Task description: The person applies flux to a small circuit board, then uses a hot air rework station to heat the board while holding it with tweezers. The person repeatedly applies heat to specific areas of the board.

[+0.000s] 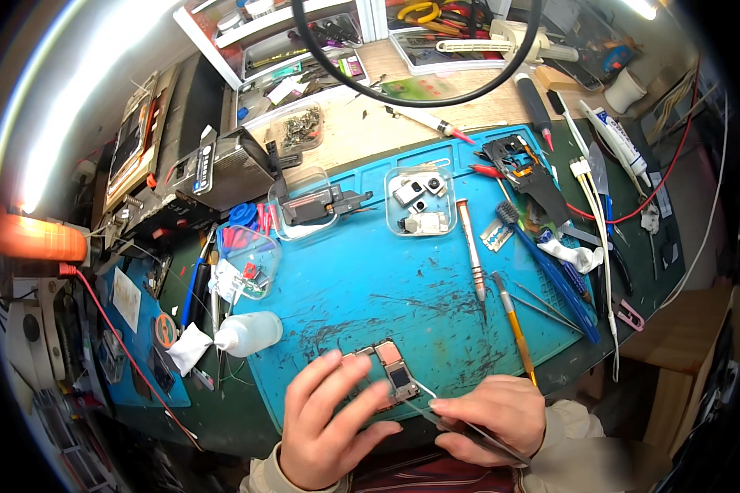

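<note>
A small phone circuit board (399, 375) with copper-coloured and dark patches lies on the blue work mat (370, 287) near its front edge. My left hand (329, 423) is over the board's left side, fingers spread and partly hiding it; whether they touch it I cannot tell. Metal tweezers (495, 446) are gripped between the thumb and fingers of my right hand (497, 419). Their tips point left, towards the board's lower right corner. Beyond my left hand, a white squeeze bottle (251, 334) lies on its side.
Behind the board stand a clear tray of camera modules (420, 201) and a tray with a black part (308, 205). A screwdriver (472, 255), an orange-handled tool (515, 329) and a blue brush (551, 275) lie to the right. A black ring (419, 103) hangs across the top.
</note>
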`<state>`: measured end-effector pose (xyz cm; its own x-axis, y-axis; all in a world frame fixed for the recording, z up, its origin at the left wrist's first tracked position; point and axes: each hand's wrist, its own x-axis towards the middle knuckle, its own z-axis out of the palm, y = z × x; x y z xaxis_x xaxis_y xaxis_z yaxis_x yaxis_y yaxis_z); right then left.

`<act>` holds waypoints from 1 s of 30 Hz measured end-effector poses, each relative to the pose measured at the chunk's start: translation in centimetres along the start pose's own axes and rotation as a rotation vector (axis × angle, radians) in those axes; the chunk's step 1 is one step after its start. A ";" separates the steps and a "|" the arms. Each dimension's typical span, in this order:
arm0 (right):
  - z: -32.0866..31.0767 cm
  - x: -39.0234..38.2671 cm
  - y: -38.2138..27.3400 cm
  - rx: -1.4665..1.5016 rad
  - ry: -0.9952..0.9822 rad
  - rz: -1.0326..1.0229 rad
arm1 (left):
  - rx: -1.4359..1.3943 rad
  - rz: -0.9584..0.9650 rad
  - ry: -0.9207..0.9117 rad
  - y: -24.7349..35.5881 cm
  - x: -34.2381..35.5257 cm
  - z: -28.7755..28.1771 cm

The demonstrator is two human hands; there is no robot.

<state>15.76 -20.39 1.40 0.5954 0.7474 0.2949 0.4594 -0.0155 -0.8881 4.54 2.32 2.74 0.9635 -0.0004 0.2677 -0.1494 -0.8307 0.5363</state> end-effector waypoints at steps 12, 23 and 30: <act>-1.2 -0.9 0.0 0.203 -0.128 -0.007 | -0.041 0.198 0.104 -0.6 -1.1 -0.2; -1.2 -0.8 -0.3 0.259 -0.188 0.003 | -0.055 0.389 -0.024 -0.5 -0.3 -1.6; -1.3 -0.9 0.0 0.327 -0.127 0.011 | -0.152 0.251 0.161 -0.3 -1.0 -0.4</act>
<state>16.13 -21.91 1.60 0.5031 0.8251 0.2570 0.2060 0.1743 -0.9629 3.52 2.78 2.59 0.8468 -0.0963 0.5231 -0.4205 -0.7234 0.5476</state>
